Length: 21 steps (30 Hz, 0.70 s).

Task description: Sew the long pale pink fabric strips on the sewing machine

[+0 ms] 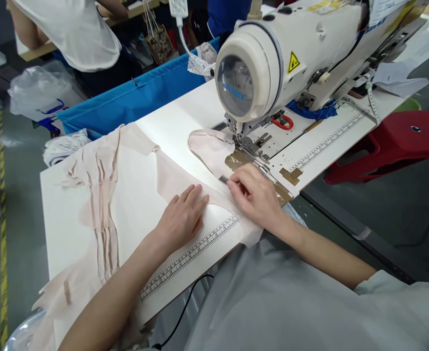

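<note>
My left hand [185, 214] lies flat with fingers stretched on a pale pink fabric panel [173, 175], on the white sewing table [144, 234]. My right hand [254, 195] is closed round a small metal-tipped tool [223, 180], most of it hidden in my fingers. It rests over the panel's right end, just in front of the sewing machine [251, 73]. A rounded pale pink fabric piece [210, 148] with a raised edge sits at the machine's needle and presser foot [238, 139]. The two pieces lie close together near my right hand.
Gathered pink fabric pieces [104, 209] spread over the table's left side. A blue cloth trough [126, 95] runs along the back edge. Red-handled scissors [283, 122] lie under the machine arm. A red stool [390, 141] stands right; a person in white [78, 34] sits behind.
</note>
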Each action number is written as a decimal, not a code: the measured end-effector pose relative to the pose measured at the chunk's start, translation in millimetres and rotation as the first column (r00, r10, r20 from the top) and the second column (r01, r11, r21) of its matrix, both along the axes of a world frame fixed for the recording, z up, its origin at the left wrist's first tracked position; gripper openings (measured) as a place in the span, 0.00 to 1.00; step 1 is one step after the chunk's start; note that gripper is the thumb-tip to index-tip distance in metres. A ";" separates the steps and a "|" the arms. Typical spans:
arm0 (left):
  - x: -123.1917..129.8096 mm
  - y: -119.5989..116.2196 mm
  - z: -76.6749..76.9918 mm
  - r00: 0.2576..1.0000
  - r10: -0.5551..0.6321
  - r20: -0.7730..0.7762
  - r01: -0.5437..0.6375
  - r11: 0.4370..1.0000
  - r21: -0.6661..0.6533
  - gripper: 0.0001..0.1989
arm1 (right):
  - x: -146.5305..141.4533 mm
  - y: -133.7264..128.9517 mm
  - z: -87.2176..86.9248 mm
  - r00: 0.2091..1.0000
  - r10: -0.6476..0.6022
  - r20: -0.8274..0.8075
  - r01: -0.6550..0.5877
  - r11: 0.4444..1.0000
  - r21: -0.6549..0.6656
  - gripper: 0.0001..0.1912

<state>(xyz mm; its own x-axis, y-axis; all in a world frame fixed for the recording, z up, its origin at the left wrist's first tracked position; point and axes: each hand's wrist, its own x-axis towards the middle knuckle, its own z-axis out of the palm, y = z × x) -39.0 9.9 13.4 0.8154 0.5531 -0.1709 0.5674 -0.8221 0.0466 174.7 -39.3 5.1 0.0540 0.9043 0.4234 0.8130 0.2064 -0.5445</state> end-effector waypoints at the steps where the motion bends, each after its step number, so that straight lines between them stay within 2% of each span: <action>1: -0.3 0.0 0.0 1.000 -0.011 -0.002 0.011 1.000 -0.004 0.24 | -5.2 -3.9 -3.1 0.997 0.054 -0.049 -0.055 0.998 -0.028 0.11; 3: -1.8 0.6 -0.9 0.999 -0.050 0.008 0.050 0.999 -0.014 0.24 | -13.5 -7.1 -12.3 0.991 0.107 -0.075 -0.116 0.986 -0.118 0.10; 8: -6.4 -0.7 -9.4 0.989 -0.089 0.116 0.085 0.996 0.032 0.22 | -21.2 1.4 -28.3 0.981 0.117 0.152 -0.059 0.938 -0.342 0.11; 13: -7.1 -6.5 -16.7 0.982 -0.065 0.176 0.058 0.997 0.046 0.22 | -21.1 8.0 -23.3 0.945 0.220 0.241 -0.111 0.911 -0.397 0.13; 21: -5.6 -9.5 -18.8 0.974 -0.068 0.216 0.049 0.995 0.091 0.22 | -23.2 10.5 -22.9 0.939 0.250 0.236 -0.134 0.898 -0.420 0.13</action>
<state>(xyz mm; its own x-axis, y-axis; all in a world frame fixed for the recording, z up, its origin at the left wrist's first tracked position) -44.6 0.4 -5.5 0.8591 0.5082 0.0603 0.5021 -0.8598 0.0926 151.5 -28.8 -17.8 -0.2045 0.9789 0.0040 0.9082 0.1912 -0.3723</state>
